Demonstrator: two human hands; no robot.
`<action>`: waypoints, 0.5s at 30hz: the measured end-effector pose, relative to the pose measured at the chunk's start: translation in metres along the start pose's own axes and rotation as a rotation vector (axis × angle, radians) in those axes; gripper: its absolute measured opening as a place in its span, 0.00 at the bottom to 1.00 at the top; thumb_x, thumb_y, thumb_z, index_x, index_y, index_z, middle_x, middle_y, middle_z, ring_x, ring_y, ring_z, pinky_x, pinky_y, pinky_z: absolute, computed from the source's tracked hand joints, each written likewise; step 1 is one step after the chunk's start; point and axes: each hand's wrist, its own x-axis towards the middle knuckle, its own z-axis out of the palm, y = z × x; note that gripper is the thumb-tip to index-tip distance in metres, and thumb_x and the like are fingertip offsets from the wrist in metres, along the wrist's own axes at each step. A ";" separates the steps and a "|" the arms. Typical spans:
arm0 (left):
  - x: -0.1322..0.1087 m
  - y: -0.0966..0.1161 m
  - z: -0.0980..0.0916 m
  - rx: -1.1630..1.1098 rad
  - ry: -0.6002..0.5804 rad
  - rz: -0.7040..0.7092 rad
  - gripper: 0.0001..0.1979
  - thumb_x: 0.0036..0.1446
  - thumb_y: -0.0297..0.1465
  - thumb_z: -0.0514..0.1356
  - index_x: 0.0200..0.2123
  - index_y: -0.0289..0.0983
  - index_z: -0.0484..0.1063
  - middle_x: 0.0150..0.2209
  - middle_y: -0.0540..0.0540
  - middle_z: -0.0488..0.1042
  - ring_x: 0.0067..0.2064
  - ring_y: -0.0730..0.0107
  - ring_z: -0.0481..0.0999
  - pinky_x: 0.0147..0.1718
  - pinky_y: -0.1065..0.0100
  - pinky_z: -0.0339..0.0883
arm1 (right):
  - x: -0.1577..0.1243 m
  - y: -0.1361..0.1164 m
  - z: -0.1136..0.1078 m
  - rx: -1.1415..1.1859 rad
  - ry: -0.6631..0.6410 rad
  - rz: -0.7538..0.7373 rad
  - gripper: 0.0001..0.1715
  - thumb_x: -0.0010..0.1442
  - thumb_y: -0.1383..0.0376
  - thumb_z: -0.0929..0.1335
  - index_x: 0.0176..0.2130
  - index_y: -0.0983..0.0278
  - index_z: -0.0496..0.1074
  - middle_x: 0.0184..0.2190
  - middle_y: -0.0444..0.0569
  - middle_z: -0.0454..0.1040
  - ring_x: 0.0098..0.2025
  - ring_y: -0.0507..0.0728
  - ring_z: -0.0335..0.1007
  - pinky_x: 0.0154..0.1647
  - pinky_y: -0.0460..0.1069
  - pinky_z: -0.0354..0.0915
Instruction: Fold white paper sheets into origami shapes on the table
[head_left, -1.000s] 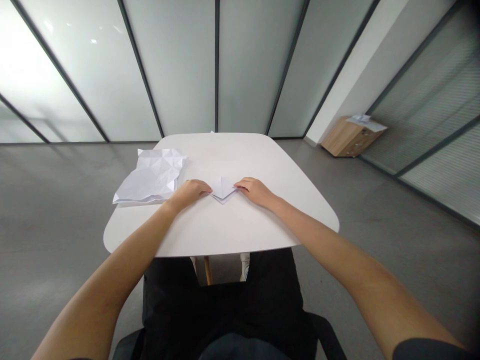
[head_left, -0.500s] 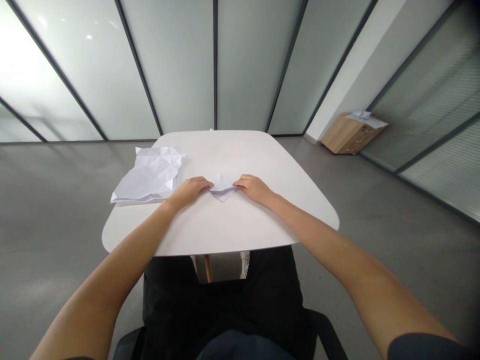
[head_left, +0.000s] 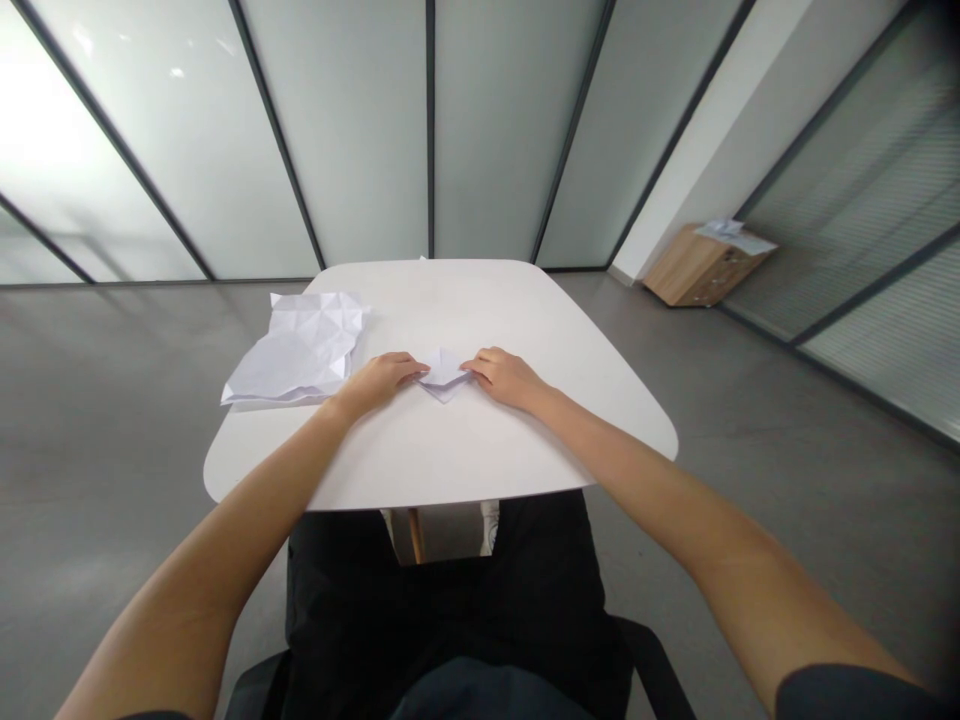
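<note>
A small folded white paper (head_left: 444, 376), roughly diamond-shaped with a pointed lower edge, lies at the middle of the white table (head_left: 465, 300). My left hand (head_left: 379, 381) presses in on its left corner, and my right hand (head_left: 502, 378) meets its right corner. Both sets of fingertips touch the paper, and my thumbs are hidden. To the left of my left hand lies a large creased white paper sheet (head_left: 296, 350), crossed by many fold lines. Neither hand touches it.
The rounded table edge curves close before my body and chair. Grey floor surrounds the table, with frosted glass partitions (head_left: 352, 130) beyond. A wooden cabinet (head_left: 697, 280) with papers on top stands far right.
My fingertips have drawn slightly closer together over the folded paper, which now looks narrower and flatter. The view has shifted slightly. The creased sheet has not been moved.
</note>
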 end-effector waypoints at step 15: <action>0.001 -0.005 0.003 0.177 -0.090 0.068 0.25 0.68 0.23 0.51 0.61 0.47 0.76 0.52 0.41 0.74 0.50 0.61 0.74 0.55 0.61 0.68 | 0.009 -0.006 0.011 0.027 0.027 -0.144 0.19 0.68 0.74 0.66 0.54 0.66 0.80 0.47 0.58 0.78 0.49 0.61 0.74 0.55 0.56 0.69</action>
